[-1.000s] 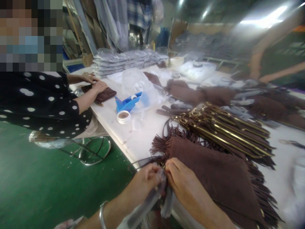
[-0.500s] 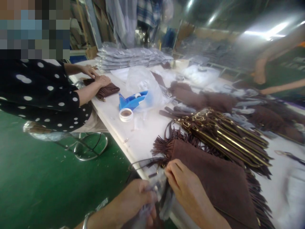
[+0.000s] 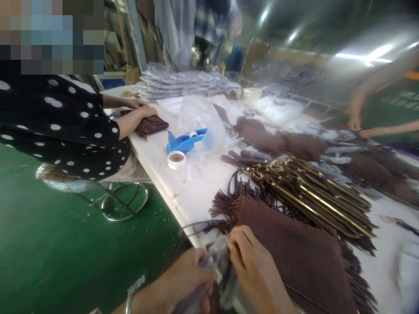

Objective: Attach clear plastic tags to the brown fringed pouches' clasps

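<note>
A brown fringed bag (image 3: 288,244) lies flat at the table's near edge. My left hand (image 3: 193,272) is closed around crumpled clear plastic wrap (image 3: 218,257) just past the bag's left corner. My right hand (image 3: 250,253) rests by that corner with its fingers curled in a pinch; what sits between the fingertips is hidden, though the plastic and a thin strap end are close by. Thin dark straps (image 3: 209,223) stick out over the table edge near both hands.
Brown bags with gold zips and chains (image 3: 304,187) lie stacked behind. A tape roll (image 3: 176,160) stands beside a blue tape dispenser (image 3: 188,139). At left, a co-worker in a dotted top handles a brown pouch (image 3: 152,125). Plastic-wrapped packs (image 3: 186,83) are piled at the back.
The view has shifted slightly. Both my hands stay at the bag's corner with the plastic. The co-worker's hands have moved a little on the pouch, and the hands at far right have come closer together.
</note>
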A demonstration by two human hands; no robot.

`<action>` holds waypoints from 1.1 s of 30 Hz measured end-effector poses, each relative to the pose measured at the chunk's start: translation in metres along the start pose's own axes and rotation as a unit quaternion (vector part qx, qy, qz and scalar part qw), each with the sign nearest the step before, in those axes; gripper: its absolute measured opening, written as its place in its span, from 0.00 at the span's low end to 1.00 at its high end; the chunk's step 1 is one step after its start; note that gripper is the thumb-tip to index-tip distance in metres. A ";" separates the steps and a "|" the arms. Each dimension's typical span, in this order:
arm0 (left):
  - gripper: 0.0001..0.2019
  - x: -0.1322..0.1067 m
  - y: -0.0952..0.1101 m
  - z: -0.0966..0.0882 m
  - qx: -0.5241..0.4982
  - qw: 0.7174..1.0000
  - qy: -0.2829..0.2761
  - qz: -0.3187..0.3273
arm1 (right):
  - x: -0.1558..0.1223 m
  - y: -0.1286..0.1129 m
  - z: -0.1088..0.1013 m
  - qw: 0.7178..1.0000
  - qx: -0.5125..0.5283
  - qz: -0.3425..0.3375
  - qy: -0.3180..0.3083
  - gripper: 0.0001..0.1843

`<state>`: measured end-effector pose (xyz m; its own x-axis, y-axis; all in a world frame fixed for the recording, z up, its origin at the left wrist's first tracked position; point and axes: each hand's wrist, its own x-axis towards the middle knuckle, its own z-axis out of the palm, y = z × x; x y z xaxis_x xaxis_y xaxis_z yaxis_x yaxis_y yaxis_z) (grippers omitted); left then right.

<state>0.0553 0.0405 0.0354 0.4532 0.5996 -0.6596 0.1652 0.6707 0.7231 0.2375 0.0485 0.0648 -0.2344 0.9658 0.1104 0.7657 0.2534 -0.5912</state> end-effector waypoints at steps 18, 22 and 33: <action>0.28 0.004 0.012 0.000 -0.056 0.998 0.019 0.031 | 0.011 0.016 0.000 0.993 -0.103 -0.019 0.050 0.09; 0.26 0.007 0.022 0.008 -0.091 0.995 0.026 0.043 | 0.013 0.017 0.000 0.997 -0.065 0.012 0.048 0.09; 0.15 0.020 0.025 0.016 -0.095 0.988 0.094 0.078 | 0.013 0.024 0.002 0.995 -0.062 0.024 0.073 0.09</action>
<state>0.0822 0.0619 0.0435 0.2867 0.7603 -0.5829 -0.0682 0.6231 0.7792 0.2519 0.0674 0.0502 -0.1124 0.9724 0.2042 0.8447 0.2018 -0.4958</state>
